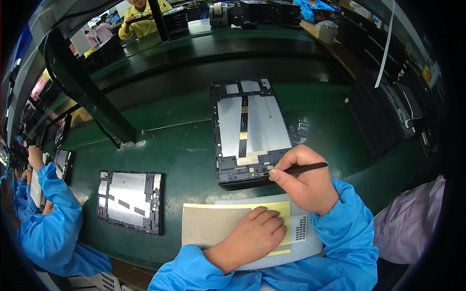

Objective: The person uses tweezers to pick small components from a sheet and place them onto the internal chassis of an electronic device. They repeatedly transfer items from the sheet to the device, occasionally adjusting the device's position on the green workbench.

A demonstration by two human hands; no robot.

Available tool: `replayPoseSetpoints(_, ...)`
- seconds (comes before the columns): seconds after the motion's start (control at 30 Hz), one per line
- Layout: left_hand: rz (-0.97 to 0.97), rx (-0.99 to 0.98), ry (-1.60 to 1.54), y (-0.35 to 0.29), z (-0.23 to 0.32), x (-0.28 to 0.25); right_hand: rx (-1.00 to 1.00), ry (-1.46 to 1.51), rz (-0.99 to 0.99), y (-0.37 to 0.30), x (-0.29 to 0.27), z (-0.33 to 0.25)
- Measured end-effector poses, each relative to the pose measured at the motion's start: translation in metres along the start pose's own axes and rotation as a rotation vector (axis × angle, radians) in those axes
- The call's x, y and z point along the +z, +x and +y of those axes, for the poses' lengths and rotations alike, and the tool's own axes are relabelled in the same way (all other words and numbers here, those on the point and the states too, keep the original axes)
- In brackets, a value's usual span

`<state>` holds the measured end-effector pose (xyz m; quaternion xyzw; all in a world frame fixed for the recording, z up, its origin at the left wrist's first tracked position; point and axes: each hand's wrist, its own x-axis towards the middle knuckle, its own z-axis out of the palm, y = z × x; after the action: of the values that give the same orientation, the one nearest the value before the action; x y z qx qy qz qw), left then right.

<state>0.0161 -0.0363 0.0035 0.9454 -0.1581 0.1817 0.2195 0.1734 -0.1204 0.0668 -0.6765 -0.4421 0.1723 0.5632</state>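
Pinched in my right hand [303, 182] is a pair of black tweezers [308, 168]. Its tip reaches the lower edge of an open tablet housing [267, 127], which has a silver metal plate and a dark strip down the middle. My left hand [257, 232] rests with loosely bent fingers on a yellow-edged sheet of tiny tan stickers [213, 223]. Under that sheet's right side shows a white card with small black rectangles [301, 229]. A pale foam pad [310, 250] lies beneath both. Whether the tweezers hold a piece is too small to tell.
A second tablet housing [128, 200] lies to the left on the green bench [179, 160]. Beside the first housing is a small clear plastic piece [302, 128]. Dark panels [376, 119] stand stacked at right. A co-worker's blue sleeve [51, 228] is at left; a metal post [92, 97] rises behind.
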Motion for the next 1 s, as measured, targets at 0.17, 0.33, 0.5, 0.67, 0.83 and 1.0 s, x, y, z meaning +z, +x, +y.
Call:
replayPoseSetpoints(0.17, 0.037, 0.002, -0.003, 0.002, -0.001, 0.001, -0.002, 0.004, -0.041, 0.003, -0.005, -0.004)
replayPoseSetpoints(0.33, 0.269, -0.15, -0.125, -0.005, -0.009, -0.016, -0.174, 0.248, 0.237, 0.004, -0.02, 0.026)
replayPoseSetpoints(0.5, 0.988, -0.459, -0.072, 0.008, -0.041, -0.031, -0.012, 0.18, 0.481, -0.002, -0.048, 0.055)
replayPoseSetpoints(0.67, 0.866, -0.874, -0.676, 0.009, -0.076, -0.017, -0.133, -0.213, 0.235, 0.009, -0.017, 0.057)
replayPoseSetpoints(0.83, 0.733, -0.775, -0.362, 0.004, -0.074, -0.021, -0.128, 0.033, 0.216, 0.007, -0.016, 0.073)
replayPoseSetpoints(1.0, 0.899, -0.653, -0.982, 0.005, -0.039, -0.042, -0.231, 0.116, 0.306, -0.002, -0.02, 0.065)
